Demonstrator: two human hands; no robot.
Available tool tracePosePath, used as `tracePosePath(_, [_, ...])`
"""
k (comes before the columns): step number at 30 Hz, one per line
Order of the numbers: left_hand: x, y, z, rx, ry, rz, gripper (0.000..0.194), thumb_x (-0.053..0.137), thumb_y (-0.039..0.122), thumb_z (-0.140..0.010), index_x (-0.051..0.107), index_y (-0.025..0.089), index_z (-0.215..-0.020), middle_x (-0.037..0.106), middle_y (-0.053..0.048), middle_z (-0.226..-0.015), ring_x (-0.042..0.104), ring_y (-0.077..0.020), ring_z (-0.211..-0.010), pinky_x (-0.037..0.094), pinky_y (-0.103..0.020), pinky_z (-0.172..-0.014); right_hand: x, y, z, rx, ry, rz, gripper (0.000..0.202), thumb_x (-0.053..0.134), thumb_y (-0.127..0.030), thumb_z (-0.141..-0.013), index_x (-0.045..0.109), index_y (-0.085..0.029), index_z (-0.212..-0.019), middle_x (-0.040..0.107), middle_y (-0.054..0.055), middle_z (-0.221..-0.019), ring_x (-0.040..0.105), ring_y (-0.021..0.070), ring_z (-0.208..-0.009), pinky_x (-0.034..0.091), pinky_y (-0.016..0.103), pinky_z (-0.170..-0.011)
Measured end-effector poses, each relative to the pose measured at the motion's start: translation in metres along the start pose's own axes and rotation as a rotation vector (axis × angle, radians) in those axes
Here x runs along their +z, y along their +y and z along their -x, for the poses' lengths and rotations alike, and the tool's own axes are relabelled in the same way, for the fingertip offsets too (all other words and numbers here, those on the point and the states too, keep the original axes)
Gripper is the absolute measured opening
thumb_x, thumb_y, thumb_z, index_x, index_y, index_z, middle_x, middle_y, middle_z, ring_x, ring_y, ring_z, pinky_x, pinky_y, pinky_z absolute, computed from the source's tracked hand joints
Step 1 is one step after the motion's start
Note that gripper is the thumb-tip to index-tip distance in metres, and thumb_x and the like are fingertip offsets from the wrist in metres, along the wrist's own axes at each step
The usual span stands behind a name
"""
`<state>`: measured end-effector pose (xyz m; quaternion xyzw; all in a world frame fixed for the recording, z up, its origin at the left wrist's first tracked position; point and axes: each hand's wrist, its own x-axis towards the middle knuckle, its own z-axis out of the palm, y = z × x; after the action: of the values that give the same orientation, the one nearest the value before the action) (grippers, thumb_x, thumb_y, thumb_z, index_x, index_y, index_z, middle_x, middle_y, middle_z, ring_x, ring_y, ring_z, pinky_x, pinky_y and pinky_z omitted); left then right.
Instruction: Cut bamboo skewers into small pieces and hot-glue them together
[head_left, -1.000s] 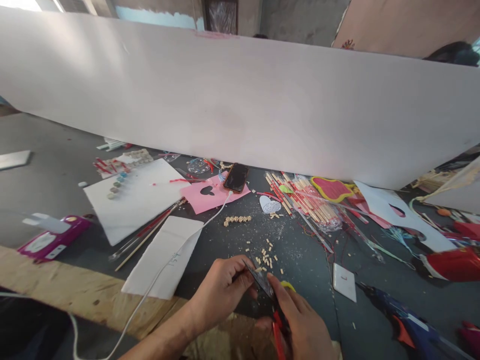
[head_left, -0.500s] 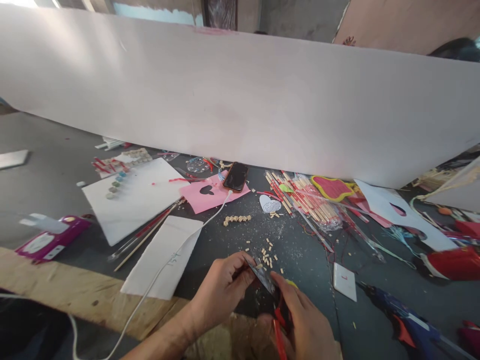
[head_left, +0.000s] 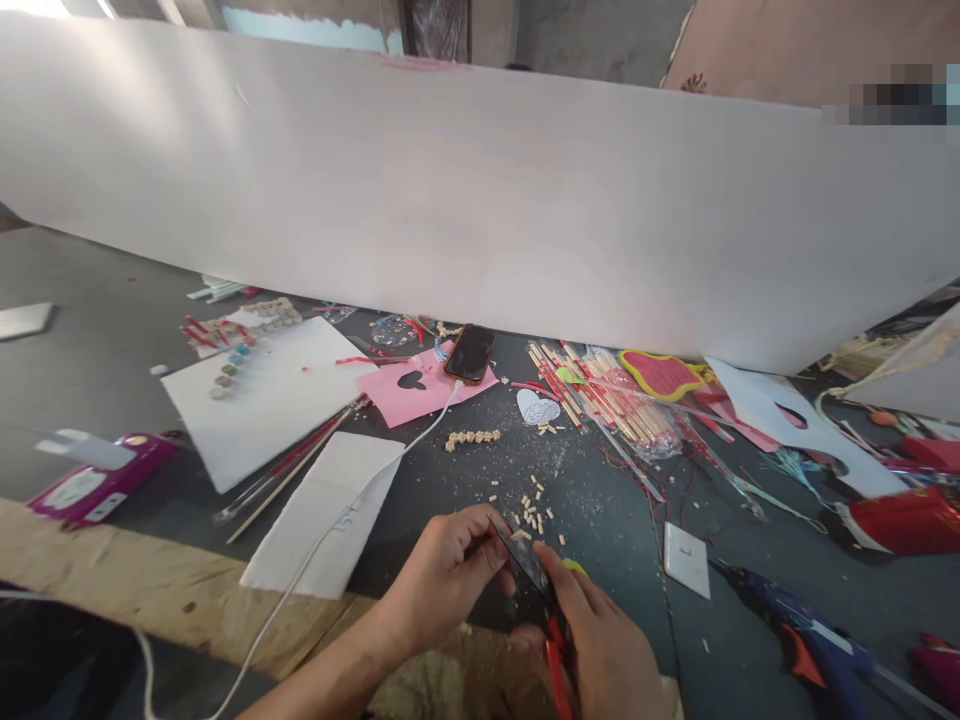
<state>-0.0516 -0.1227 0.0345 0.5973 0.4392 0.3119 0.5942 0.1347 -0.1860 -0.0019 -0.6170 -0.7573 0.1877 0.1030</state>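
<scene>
My right hand (head_left: 604, 655) grips a cutter with red handles (head_left: 556, 668); its dark blades (head_left: 525, 562) point up and left. My left hand (head_left: 442, 580) is pinched at the blade tips on a small thin piece that the fingers mostly hide. Just beyond the blades, short cut wooden bits (head_left: 531, 512) lie scattered on the dark table (head_left: 600, 500). A row of joined bits (head_left: 472, 437) lies farther back.
A big white board (head_left: 480, 200) stands across the back. On the table lie a phone (head_left: 471, 352) with a white cable (head_left: 375, 480), pink paper (head_left: 409, 392), white sheets (head_left: 262, 400), bundled sticks (head_left: 607, 400), a blue glue gun (head_left: 795, 625) and a magenta box (head_left: 97, 480).
Both hands stay at the same spot with the cutter; the view has shifted only slightly.
</scene>
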Motion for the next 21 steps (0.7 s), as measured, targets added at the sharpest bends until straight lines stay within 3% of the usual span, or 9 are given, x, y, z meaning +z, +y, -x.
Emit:
tracePosePath(6, [-0.0003, -0.0015, 0.0008, -0.020, 0.010, 0.020, 0.020, 0.045, 0.027, -0.087, 0.054, 0.015, -0.075, 0.064, -0.003, -0.061, 0.057, -0.0138, -0.060, 0.040, -0.022, -0.059, -0.0009, -0.0059, 0.0001, 0.091, 0.058, -0.118, 0.062, 0.054, -0.021, -0.077, 0.032, -0.029, -0.134, 0.066, 0.007, -0.109, 0.064, 0.0249, -0.096, 0.050, 0.033, -0.074])
tracePosePath(9, [0.0002, -0.0039, 0.0016, -0.017, 0.012, 0.024, 0.020, 0.045, 0.029, -0.087, 0.054, 0.015, -0.076, 0.063, -0.002, -0.061, 0.056, -0.0137, -0.059, 0.039, -0.022, -0.057, -0.0036, -0.0086, 0.0026, 0.208, 0.120, -0.219, 0.045, 0.054, -0.031, -0.079, 0.037, -0.025, -0.121, 0.068, 0.008, -0.097, 0.066, 0.0238, -0.085, 0.049, 0.031, -0.069])
tracePosePath(11, [0.0011, -0.0050, 0.0020, -0.010, 0.018, 0.006, 0.021, 0.045, 0.031, -0.087, 0.054, 0.015, -0.077, 0.064, -0.002, -0.061, 0.055, -0.0135, -0.058, 0.038, -0.022, -0.057, -0.0052, -0.0072, 0.0035, 0.226, 0.098, -0.213, 0.035, 0.054, -0.037, -0.079, 0.044, -0.023, -0.110, 0.069, 0.007, -0.091, 0.066, 0.0228, -0.080, 0.047, 0.030, -0.067])
tracePosePath(15, [0.0031, -0.0038, 0.0029, 0.019, 0.018, -0.030, 0.025, 0.044, 0.034, -0.088, 0.054, 0.015, -0.076, 0.064, -0.003, -0.062, 0.056, -0.0135, -0.059, 0.039, -0.022, -0.057, -0.0073, -0.0008, 0.0019, 0.141, 0.028, -0.079, 0.030, 0.057, -0.032, -0.075, 0.053, -0.022, -0.103, 0.069, 0.006, -0.090, 0.065, 0.0220, -0.081, 0.046, 0.028, -0.068])
tracePosePath(21, [0.0026, -0.0011, 0.0045, 0.040, 0.023, -0.090, 0.020, 0.043, 0.026, -0.088, 0.055, 0.016, -0.076, 0.065, -0.002, -0.063, 0.058, -0.0135, -0.059, 0.041, -0.021, -0.057, -0.0079, -0.0011, -0.0015, 0.010, 0.093, 0.112, 0.019, 0.058, -0.028, -0.074, 0.055, -0.020, -0.091, 0.068, 0.005, -0.081, 0.062, 0.0228, -0.075, 0.039, 0.032, -0.067])
